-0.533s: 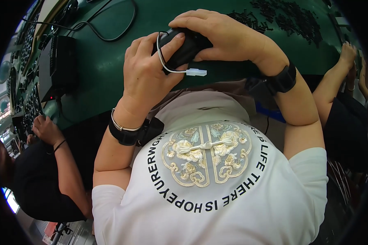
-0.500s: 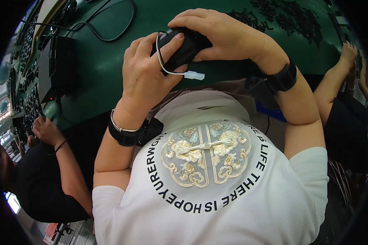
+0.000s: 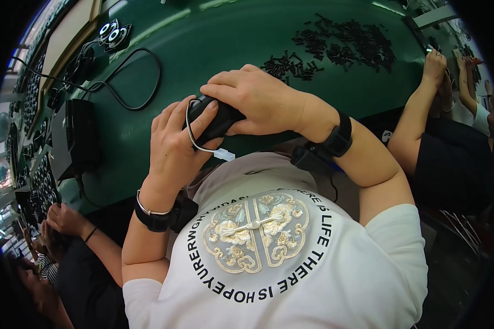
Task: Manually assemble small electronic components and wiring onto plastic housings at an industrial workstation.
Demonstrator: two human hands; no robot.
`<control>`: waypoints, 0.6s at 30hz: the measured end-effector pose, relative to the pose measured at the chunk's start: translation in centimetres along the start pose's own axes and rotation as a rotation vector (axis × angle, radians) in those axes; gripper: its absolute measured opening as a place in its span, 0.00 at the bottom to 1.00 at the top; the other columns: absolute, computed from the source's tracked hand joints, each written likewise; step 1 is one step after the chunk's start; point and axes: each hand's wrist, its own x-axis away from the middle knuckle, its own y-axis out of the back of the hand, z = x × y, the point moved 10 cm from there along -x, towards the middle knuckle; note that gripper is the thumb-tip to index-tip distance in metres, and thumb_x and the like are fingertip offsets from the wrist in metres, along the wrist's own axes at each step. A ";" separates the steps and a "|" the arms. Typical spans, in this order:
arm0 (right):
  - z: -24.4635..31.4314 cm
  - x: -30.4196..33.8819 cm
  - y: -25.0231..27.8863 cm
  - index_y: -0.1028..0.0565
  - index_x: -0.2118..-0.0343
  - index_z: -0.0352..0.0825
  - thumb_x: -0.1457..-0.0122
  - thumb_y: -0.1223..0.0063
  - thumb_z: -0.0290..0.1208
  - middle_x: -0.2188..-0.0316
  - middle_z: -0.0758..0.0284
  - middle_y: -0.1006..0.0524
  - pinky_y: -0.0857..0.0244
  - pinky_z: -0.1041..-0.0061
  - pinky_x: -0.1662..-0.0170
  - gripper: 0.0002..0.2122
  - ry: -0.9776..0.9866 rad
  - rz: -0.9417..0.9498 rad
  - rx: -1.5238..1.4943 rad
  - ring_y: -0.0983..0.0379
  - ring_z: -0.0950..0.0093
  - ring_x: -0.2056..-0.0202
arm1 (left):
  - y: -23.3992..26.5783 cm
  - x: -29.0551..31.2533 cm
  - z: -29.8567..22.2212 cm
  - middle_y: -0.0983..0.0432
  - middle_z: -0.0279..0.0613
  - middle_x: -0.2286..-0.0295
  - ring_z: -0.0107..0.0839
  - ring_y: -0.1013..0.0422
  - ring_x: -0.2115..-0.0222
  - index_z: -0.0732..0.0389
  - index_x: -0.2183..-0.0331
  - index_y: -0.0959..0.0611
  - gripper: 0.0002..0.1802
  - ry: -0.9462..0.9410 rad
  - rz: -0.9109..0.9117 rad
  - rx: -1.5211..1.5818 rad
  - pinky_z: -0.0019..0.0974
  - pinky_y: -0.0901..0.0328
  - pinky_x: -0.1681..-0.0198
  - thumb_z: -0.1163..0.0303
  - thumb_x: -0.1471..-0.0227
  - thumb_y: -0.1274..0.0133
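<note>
Between my two hands is a smooth black plastic housing [image 3: 218,122], mostly covered by fingers, so its exact kind is hidden. My left hand [image 3: 175,141] grips its left side, the index finger lying across the front. The right hand [image 3: 258,101] wraps over its top and right side, thumb underneath. From the housing a thin white-and-black cable [image 3: 191,130] loops over the left fingers. It ends in a white plug connector [image 3: 224,154] that hangs free below the housing. Both hands are above the green table [image 3: 203,44], close to its near edge.
Many small black pieces [image 3: 340,46] lie spread at the far right. To the left stands a black box-shaped device [image 3: 77,137] with a black cable [image 3: 158,82] looping nearby. Round speaker-like parts [image 3: 114,34] lie behind it. Other people's arms [image 3: 417,104] are at both sides.
My view has shifted, so hands and housing appear lower and further left, and more of the far table shows. Both hands keep their grip on the housing, with the plug still dangling.
</note>
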 end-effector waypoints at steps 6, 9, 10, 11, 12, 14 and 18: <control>1.3 3.6 5.1 0.26 0.53 0.34 0.56 0.33 0.27 0.58 0.63 0.25 0.35 0.67 0.53 0.24 0.056 -0.342 0.058 0.27 0.66 0.60 | 0.2 -0.3 0.0 0.29 0.49 0.51 0.51 0.34 0.51 0.46 0.49 0.20 0.37 0.000 -0.073 0.018 0.48 0.40 0.47 0.71 0.67 0.31; -4.5 8.4 8.2 0.22 0.60 0.31 0.50 0.37 0.22 0.68 0.64 0.24 0.32 0.77 0.65 0.13 -0.322 -0.414 -0.064 0.27 0.72 0.71 | 0.8 0.5 0.8 0.30 0.48 0.50 0.50 0.34 0.51 0.45 0.49 0.20 0.37 0.057 -0.118 -0.016 0.48 0.40 0.47 0.72 0.68 0.31; -5.7 9.6 8.3 0.22 0.63 0.30 0.49 0.38 0.21 0.71 0.65 0.24 0.33 0.80 0.69 0.10 -0.401 -0.435 -0.066 0.28 0.74 0.73 | 0.6 0.6 1.0 0.30 0.48 0.50 0.50 0.34 0.51 0.45 0.49 0.20 0.38 0.049 -0.100 0.008 0.48 0.39 0.47 0.73 0.68 0.31; -5.8 9.7 7.9 0.22 0.63 0.30 0.49 0.38 0.21 0.71 0.65 0.24 0.33 0.80 0.69 0.10 -0.401 -0.431 -0.063 0.28 0.74 0.73 | 0.3 0.3 1.2 0.30 0.48 0.51 0.50 0.34 0.51 0.44 0.49 0.19 0.38 0.036 -0.086 0.037 0.48 0.39 0.47 0.73 0.68 0.31; -5.8 9.9 7.7 0.21 0.63 0.30 0.49 0.38 0.22 0.71 0.65 0.24 0.33 0.79 0.69 0.10 -0.398 -0.454 -0.020 0.28 0.74 0.74 | 0.1 0.2 1.2 0.30 0.48 0.51 0.49 0.34 0.52 0.44 0.49 0.19 0.38 0.023 -0.072 0.065 0.48 0.38 0.48 0.73 0.68 0.31; -5.5 10.0 7.7 0.21 0.63 0.31 0.49 0.38 0.23 0.72 0.65 0.24 0.33 0.79 0.69 0.09 -0.390 -0.501 0.064 0.28 0.74 0.74 | 0.1 0.1 1.4 0.30 0.48 0.51 0.49 0.34 0.52 0.44 0.49 0.19 0.39 0.027 -0.078 0.109 0.48 0.37 0.48 0.74 0.69 0.31; -5.6 9.3 7.0 0.21 0.64 0.32 0.48 0.38 0.24 0.73 0.66 0.25 0.34 0.79 0.70 0.08 -0.495 -0.470 0.137 0.29 0.74 0.75 | 0.1 0.0 1.5 0.30 0.47 0.52 0.49 0.34 0.53 0.44 0.49 0.20 0.41 0.027 -0.078 0.193 0.47 0.34 0.50 0.76 0.71 0.30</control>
